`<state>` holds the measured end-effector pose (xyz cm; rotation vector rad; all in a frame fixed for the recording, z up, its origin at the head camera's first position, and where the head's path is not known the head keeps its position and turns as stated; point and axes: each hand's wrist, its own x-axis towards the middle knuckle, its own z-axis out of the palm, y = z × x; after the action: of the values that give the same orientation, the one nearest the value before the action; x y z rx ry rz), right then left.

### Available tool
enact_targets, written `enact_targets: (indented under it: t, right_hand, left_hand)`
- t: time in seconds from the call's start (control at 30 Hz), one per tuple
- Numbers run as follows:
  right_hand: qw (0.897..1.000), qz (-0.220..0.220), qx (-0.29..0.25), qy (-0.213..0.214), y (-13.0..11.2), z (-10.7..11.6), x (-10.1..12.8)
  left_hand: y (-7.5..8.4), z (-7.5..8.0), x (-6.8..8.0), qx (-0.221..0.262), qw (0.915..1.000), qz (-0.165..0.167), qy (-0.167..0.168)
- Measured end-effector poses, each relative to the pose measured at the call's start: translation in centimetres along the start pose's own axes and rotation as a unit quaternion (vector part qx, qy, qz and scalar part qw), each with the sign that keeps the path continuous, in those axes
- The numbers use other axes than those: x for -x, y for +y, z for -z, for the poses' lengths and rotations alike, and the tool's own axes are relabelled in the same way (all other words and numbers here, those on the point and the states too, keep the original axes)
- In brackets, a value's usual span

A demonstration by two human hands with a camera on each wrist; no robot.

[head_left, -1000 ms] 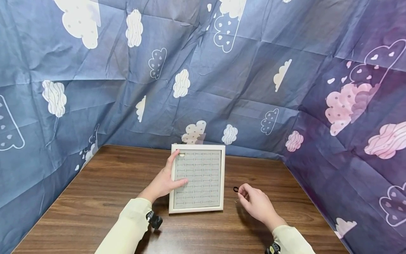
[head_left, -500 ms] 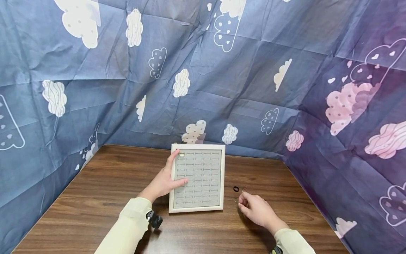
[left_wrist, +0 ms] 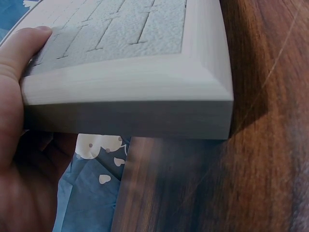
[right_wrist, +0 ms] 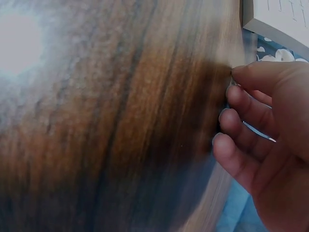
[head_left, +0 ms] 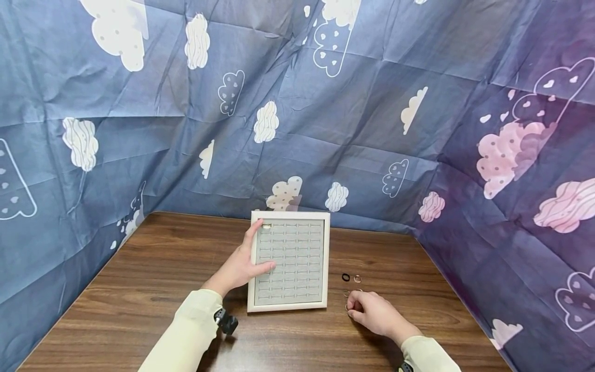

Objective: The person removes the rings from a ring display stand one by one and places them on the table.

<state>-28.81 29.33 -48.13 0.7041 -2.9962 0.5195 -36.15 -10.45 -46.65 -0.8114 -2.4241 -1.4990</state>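
My left hand (head_left: 241, 266) grips the left side of a white-framed ring display tray (head_left: 290, 306), thumb on the grey slotted pad and the other fingers behind. The tray is tilted up towards me. A gold-coloured ring (head_left: 266, 226) sits in its top left slot. On the table to the right, my right hand (head_left: 374, 312) has its thumb and index finger together at the tabletop, pinching a thin ring (head_left: 346, 308), mostly hidden by the fingertips. Just beyond lie a black ring (head_left: 346, 277) and a rose-gold ring (head_left: 357, 278); further thin rings are partly covered by the hand.
The brown wood-grain table (head_left: 186, 253) ends at a blue cloth backdrop (head_left: 302, 129) with cloud prints, which also rises along both sides. Each wrist wears a small black camera (head_left: 226, 321) over a cream sleeve.
My right hand has drawn back towards me from beside the black ring, uncovering the rose-gold ring, and come down at a nearer ring. The left hand and the tray stay put.
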Motion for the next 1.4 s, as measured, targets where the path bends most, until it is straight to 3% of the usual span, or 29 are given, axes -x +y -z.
enact_targets:
  t: [0.2, 0.43, 0.67, 0.8, 1.07, 1.4]
  right_hand:
    - [1.000, 0.012, -0.012, 0.000, 0.1, 0.1, 0.0]
    - [0.997, 0.059, -0.021, 0.051, 1.2, -0.6, -0.1]
    - [0.995, 0.001, -0.013, 0.097, -1.1, 0.8, -0.9]
    - [0.990, -0.010, -0.006, 0.138, -2.1, 1.1, -1.7]
    - [0.975, 0.008, -0.005, 0.223, -3.4, 1.2, -3.5]
    - [0.966, 0.046, -0.032, 0.254, -5.9, 1.4, -5.7]
  left_hand:
    - [-0.1, 0.0, 0.0, 0.004, 1.0000, -0.005, 0.001]
    - [0.0, 0.0, 0.0, 0.001, 1.0000, 0.004, -0.001]
    - [0.0, 0.0, -0.1, -0.002, 1.0000, -0.008, -0.002]
    - [0.0, 0.1, -0.1, 0.001, 1.0000, -0.004, -0.002]
    - [-0.2, 0.0, -0.1, 0.010, 0.9999, 0.009, -0.003]
    - [0.1, 0.1, 0.0, 0.012, 0.9999, 0.007, -0.002]
